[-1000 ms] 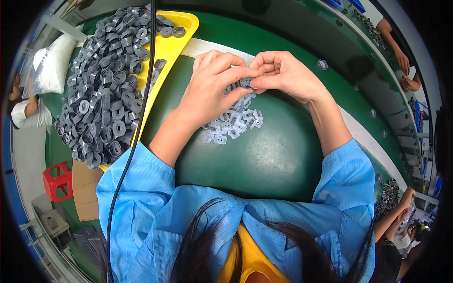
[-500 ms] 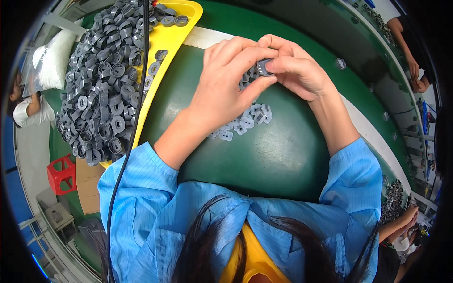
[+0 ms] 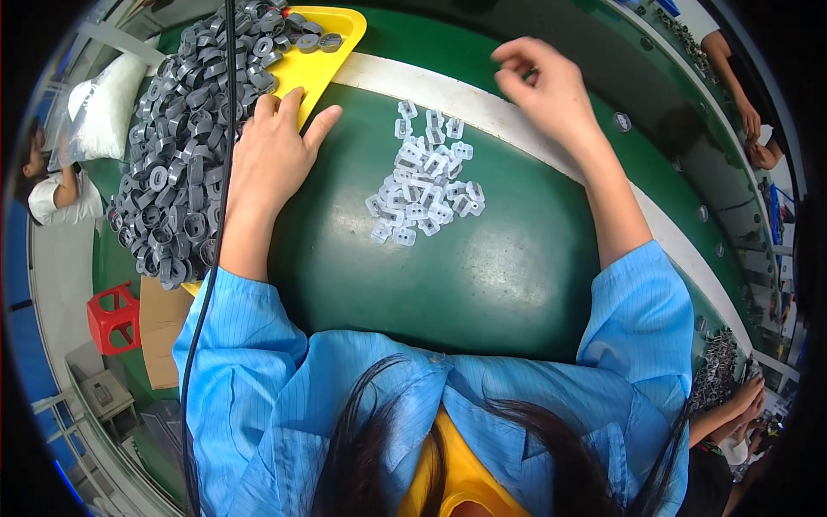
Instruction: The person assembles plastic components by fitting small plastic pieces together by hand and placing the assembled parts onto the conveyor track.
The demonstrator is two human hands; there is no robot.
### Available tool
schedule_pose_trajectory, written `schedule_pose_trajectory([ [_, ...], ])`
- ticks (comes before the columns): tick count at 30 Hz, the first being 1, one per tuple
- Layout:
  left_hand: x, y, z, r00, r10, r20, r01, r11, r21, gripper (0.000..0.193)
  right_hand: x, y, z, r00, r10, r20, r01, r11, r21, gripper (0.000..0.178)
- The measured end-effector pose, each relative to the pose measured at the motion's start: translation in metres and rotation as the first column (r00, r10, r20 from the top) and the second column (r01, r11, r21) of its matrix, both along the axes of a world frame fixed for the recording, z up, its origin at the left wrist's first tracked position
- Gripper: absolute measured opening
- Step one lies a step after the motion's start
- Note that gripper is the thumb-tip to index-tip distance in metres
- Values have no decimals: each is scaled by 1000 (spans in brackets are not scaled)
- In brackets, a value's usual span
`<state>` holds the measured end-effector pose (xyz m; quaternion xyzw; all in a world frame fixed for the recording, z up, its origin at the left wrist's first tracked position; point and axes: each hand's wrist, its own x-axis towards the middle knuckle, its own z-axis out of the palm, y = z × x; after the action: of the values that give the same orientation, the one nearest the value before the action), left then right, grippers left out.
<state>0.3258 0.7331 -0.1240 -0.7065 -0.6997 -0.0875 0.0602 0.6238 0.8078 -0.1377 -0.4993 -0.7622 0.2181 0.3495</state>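
My left hand [image 3: 277, 159] reaches over the rim of a yellow tray [image 3: 332, 69], its thumb spread away from the fingers. The fingertips are at a large heap of grey oval plastic rings [image 3: 185, 164], partly hidden behind the hand. My right hand [image 3: 551, 90] hangs over the green strip beyond the white rail, fingers loosely curled and thumb apart, with nothing visible in it. Between my arms, a loose pile of small translucent plastic clips [image 3: 422, 185] with holes in them lies on the green tabletop [image 3: 482, 284].
A white rail [image 3: 431, 86] curves past the table's far edge. One grey part [image 3: 622, 121] lies on the green strip at right. A black cable [image 3: 226, 172] hangs at left. A red stool [image 3: 113, 319] and a white sack [image 3: 108, 108] stand left; co-workers' hands [image 3: 758, 138] show far right.
My hands have parted. The left moved left to the tray; the right moved up and slightly right. The grey ring they held is no longer seen, and the clip pile is uncovered.
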Motion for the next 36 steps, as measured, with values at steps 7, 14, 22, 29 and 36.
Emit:
schedule_pose_trajectory([
  [7,-5,11,5,954,-98,285,24,967,252,30,-34,-46,9,938,225,263,-222,974,-41,19],
  [14,65,6,9,689,-392,610,271,919,285,38,-23,-28,8,943,219,-252,-296,898,-325,11],
  [22,86,16,-20,619,-428,659,247,902,354,34,-23,-25,24,774,46,-631,-440,756,-485,29],
  [29,92,12,-24,631,-500,593,248,854,456,33,-44,-35,-1,858,-16,-513,-144,952,-269,16],
  [36,90,6,-24,685,-513,517,233,827,512,28,-56,-48,-1,863,16,-505,-133,972,-195,15],
])
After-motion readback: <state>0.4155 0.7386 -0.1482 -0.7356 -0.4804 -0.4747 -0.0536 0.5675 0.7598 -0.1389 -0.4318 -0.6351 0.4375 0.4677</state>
